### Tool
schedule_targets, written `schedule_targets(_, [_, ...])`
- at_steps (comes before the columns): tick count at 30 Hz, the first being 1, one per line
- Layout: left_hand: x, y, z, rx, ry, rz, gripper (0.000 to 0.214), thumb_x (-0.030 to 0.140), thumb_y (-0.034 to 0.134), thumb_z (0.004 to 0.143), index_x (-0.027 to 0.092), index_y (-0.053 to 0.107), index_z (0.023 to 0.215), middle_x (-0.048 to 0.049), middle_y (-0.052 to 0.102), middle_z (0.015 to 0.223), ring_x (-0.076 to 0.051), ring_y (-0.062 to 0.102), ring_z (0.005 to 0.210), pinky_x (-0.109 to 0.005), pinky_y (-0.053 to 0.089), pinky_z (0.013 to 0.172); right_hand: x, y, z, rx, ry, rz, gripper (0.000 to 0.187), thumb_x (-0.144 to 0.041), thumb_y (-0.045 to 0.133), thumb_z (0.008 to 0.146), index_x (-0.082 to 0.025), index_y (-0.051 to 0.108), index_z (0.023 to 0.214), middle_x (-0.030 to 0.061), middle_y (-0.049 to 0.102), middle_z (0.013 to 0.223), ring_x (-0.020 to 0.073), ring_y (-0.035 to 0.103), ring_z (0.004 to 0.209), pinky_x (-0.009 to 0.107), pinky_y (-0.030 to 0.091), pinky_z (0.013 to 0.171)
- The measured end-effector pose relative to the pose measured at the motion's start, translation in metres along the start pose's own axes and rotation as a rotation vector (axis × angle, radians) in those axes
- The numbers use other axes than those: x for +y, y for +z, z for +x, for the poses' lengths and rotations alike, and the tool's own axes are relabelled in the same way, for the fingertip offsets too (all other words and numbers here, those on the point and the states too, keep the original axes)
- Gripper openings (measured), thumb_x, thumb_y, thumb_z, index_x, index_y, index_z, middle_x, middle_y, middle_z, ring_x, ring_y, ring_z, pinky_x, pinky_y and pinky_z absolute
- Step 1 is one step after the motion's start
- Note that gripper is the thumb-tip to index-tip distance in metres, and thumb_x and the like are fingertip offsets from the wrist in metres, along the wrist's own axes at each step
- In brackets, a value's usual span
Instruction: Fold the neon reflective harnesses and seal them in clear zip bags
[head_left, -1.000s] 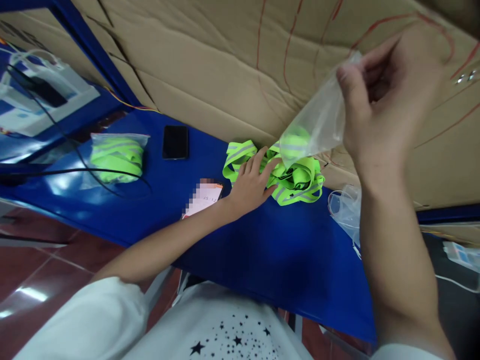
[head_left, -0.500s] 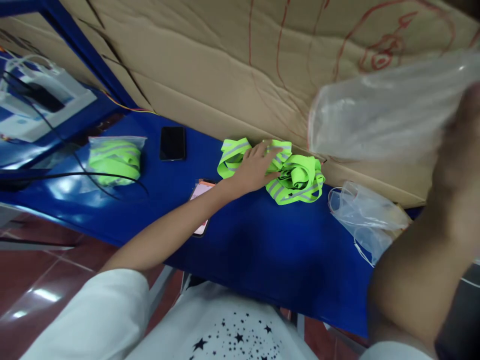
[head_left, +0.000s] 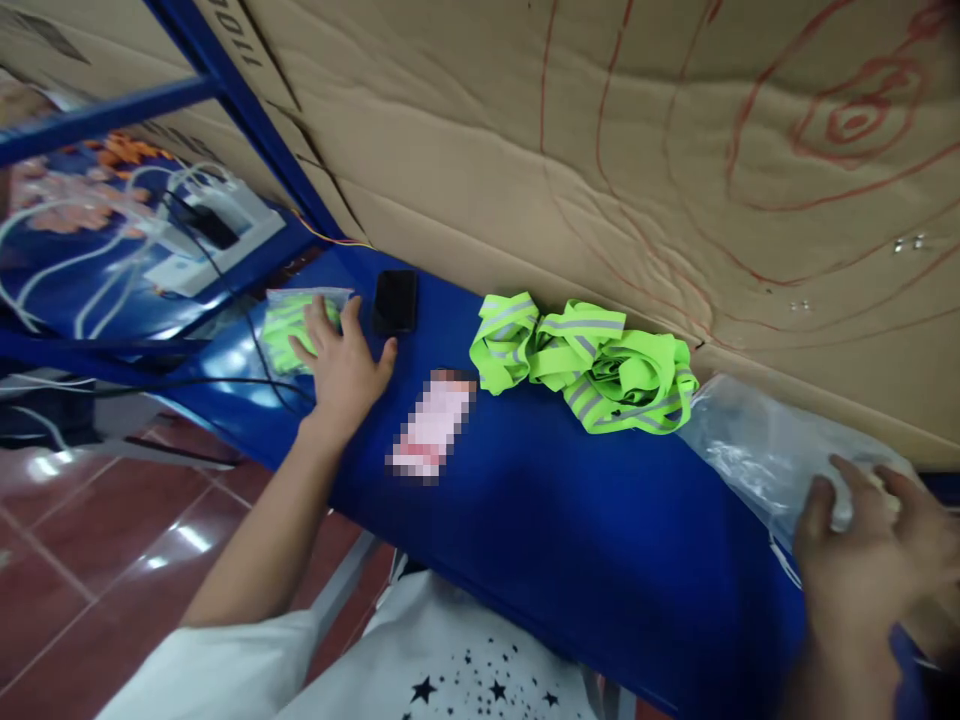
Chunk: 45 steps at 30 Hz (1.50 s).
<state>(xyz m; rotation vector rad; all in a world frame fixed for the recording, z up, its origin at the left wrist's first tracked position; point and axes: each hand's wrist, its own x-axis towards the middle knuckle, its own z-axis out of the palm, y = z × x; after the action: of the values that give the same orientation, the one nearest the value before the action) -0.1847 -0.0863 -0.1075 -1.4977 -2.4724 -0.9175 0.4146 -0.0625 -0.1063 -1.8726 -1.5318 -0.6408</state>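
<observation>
My left hand, fingers spread, reaches over a clear zip bag with neon-green reflective strap inside. Its fingertips overlap the bag; whether they touch it I cannot tell. At the right, my right hand is above clear plastic bags lying by the cardboard, its blurred fingers apart and partly curled. Between the hands, loose bundles of neon-green reflective strap with grey stripes rest against the cardboard on the blue table.
A dark phone lies beside the bagged strap. Nearer me is a phone with a lit, pixelated screen. Black cables cross the left end, near a white power strip. A cardboard wall with red lines stands behind.
My left hand has moved left from the loose strap bundles to the bagged strap. My right hand has come down, and the plastic bag raised beside it now lies on the table. The view has shifted.
</observation>
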Motion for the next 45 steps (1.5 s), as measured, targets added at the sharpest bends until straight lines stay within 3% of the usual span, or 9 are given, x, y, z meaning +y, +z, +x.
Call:
schedule_targets(7, [-0.047, -0.004, -0.005, 0.054, -0.155, 0.050, 0.114, 0.088, 0.056, 0.073, 0.010, 0.036, 0.153, -0.0260, 0.011, 0.169, -0.059, 0.006, 0.152, -0.084, 0.007, 0.106, -0.010, 0.022, -0.025, -0.002, -0.085, 0.067, 0.058, -0.060, 0.058, 0.083, -0.045, 0.062, 0.138, 0.0178, 0.065, 0.137, 0.0518, 0.056, 0.126, 0.073, 0.035, 0.091])
schedule_targets(15, [-0.056, -0.012, 0.005, 0.121, -0.211, -0.079, 0.066, 0.062, 0.035, 0.098, 0.009, 0.054, 0.132, -0.0187, 0.057, 0.138, -0.045, 0.030, 0.150, -0.065, 0.028, 0.097, -0.074, -0.031, -0.044, -0.108, -0.305, 0.208, 0.058, -0.038, 0.071, 0.087, -0.029, 0.061, 0.143, 0.0198, 0.056, 0.146, 0.0471, 0.054, 0.132, 0.068, 0.040, 0.106])
schedule_targets(21, [0.022, -0.032, -0.039, 0.234, 0.107, -0.277, 0.048, 0.029, 0.044, 0.103, 0.014, 0.044, 0.149, -0.0149, 0.052, 0.150, -0.029, 0.050, 0.141, -0.054, 0.040, 0.118, -0.127, -0.039, -0.078, -0.532, -0.231, 0.771, 0.037, -0.032, 0.066, 0.093, -0.031, 0.067, 0.130, 0.0105, 0.070, 0.121, 0.0309, 0.068, 0.111, 0.049, 0.052, 0.098])
schedule_targets(24, [0.078, -0.038, -0.084, -0.014, 0.479, -0.452, 0.051, 0.013, 0.047, 0.098, 0.026, 0.045, 0.147, -0.0113, 0.049, 0.154, -0.028, 0.042, 0.148, -0.059, 0.034, 0.124, -0.153, -0.047, -0.090, -0.840, 0.136, 1.145, 0.034, -0.046, 0.055, 0.100, -0.029, 0.069, 0.126, 0.0089, 0.073, 0.111, 0.0233, 0.070, 0.090, 0.039, 0.057, 0.082])
schedule_targets(28, [0.120, -0.033, -0.134, -0.406, 0.907, -0.579, 0.061, -0.002, 0.047, 0.088, 0.025, 0.047, 0.143, -0.0142, 0.050, 0.154, -0.028, 0.037, 0.152, -0.064, 0.030, 0.125, -0.166, -0.060, -0.095, -0.923, 0.725, 1.345, 0.048, -0.066, 0.054, 0.095, -0.026, 0.072, 0.115, 0.0072, 0.076, 0.103, 0.0219, 0.071, 0.081, 0.033, 0.058, 0.070])
schedule_targets(32, [0.127, -0.016, -0.154, -0.453, 0.925, -0.591, 0.063, -0.009, 0.047, 0.084, 0.021, 0.051, 0.139, -0.0149, 0.052, 0.152, -0.027, 0.040, 0.150, -0.062, 0.033, 0.125, -0.160, -0.071, -0.092, -0.862, 0.963, 1.278, 0.035, -0.054, 0.073, 0.087, -0.025, 0.073, 0.108, 0.0028, 0.076, 0.092, 0.0194, 0.070, 0.073, 0.027, 0.054, 0.062])
schedule_targets(37, [0.126, -0.001, -0.153, -0.473, 0.923, -0.573, 0.057, -0.008, 0.047, 0.086, 0.023, 0.054, 0.133, -0.0126, 0.055, 0.146, -0.025, 0.044, 0.147, -0.059, 0.038, 0.123, -0.156, -0.079, -0.089, -0.847, 0.916, 1.319, 0.024, -0.042, 0.078, 0.085, -0.024, 0.074, 0.100, 0.0014, 0.075, 0.084, 0.0164, 0.067, 0.068, 0.026, 0.052, 0.063])
schedule_targets(42, [0.136, -0.021, -0.150, -0.646, 0.799, -0.551, 0.054, 0.002, 0.055, 0.090, 0.027, 0.052, 0.138, -0.0126, 0.052, 0.147, -0.028, 0.046, 0.143, -0.060, 0.042, 0.119, -0.162, -0.088, -0.087, -0.756, 0.872, 1.324, 0.019, -0.039, 0.079, 0.084, -0.022, 0.072, 0.088, 0.0007, 0.071, 0.076, 0.0149, 0.064, 0.065, 0.025, 0.051, 0.063])
schedule_targets(45, [0.145, -0.043, -0.151, -0.655, 0.725, -0.740, 0.035, 0.020, 0.063, 0.094, 0.026, 0.059, 0.128, -0.0097, 0.066, 0.124, -0.024, 0.063, 0.118, -0.045, 0.056, 0.101, -0.169, -0.096, -0.089, -0.796, 0.798, 1.373, 0.014, -0.035, 0.078, 0.086, -0.022, 0.071, 0.088, -0.0005, 0.069, 0.072, 0.0133, 0.062, 0.060, 0.024, 0.050, 0.059])
